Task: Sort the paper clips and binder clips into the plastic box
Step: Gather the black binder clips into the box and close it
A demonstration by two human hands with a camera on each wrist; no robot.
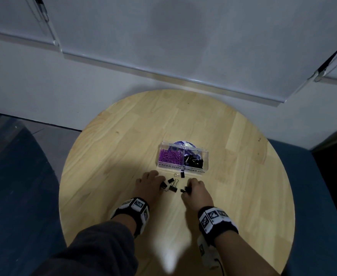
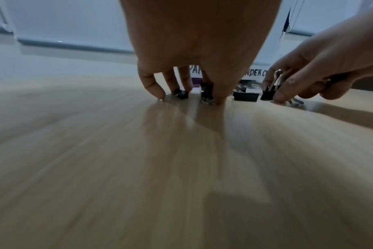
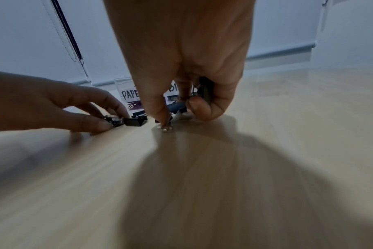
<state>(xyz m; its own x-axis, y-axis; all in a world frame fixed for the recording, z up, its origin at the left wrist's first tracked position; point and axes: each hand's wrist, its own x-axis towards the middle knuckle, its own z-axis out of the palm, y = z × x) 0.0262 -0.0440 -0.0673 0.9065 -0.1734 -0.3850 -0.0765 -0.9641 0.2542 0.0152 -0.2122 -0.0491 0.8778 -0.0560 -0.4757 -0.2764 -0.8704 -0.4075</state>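
A clear plastic box [image 1: 206,156] sits mid-table, with purple paper clips [image 1: 170,156] in its left compartment and black binder clips [image 1: 193,161] in its right one. Several black binder clips [image 1: 172,188] lie loose on the wood just in front of it. My left hand [image 1: 150,184] has its fingertips down on the table and pinches one binder clip [image 2: 207,91] between thumb and fingers. My right hand [image 1: 196,191] pinches another binder clip [image 3: 177,107] and holds one more [image 3: 204,89] tucked against its curled fingers.
The round wooden table [image 1: 123,156] stands against a white wall with roller blinds [image 1: 163,36]. Dark blue floor lies left, and a dark seat [image 1: 333,156] stands at the right edge. One lone binder clip [image 1: 181,174] lies nearest the box.
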